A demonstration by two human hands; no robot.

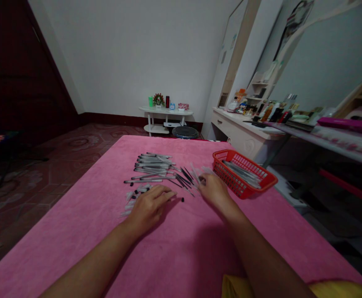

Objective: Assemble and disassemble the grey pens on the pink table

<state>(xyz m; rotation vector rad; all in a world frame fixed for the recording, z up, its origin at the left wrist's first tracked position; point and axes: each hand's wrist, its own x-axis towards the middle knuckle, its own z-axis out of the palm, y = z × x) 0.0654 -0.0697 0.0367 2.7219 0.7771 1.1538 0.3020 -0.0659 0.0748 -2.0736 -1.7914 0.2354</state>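
Note:
My left hand (151,203) is low over the pink cloth, its fingers pinched together. A small pale piece seems to show at the fingertips, too small to name. Partly under that hand lie clear pen caps (128,207) in a loose pile. My right hand (213,188) curls its fingers at a bunch of clear pen barrels (194,174), seemingly gripping one; the fingertips are partly hidden. Between the hands dark ink refills (183,179) are spread out. Behind them is a stack of assembled-looking pens (152,164). One small black plug (182,199) sits alone between the hands.
A red plastic basket (244,174) holding several long clear pieces stands just right of my right hand. Pink cloth (168,256) covers the table. A dresser (245,132) with bottles is at the right, and a small white stand (165,111) is by the far wall.

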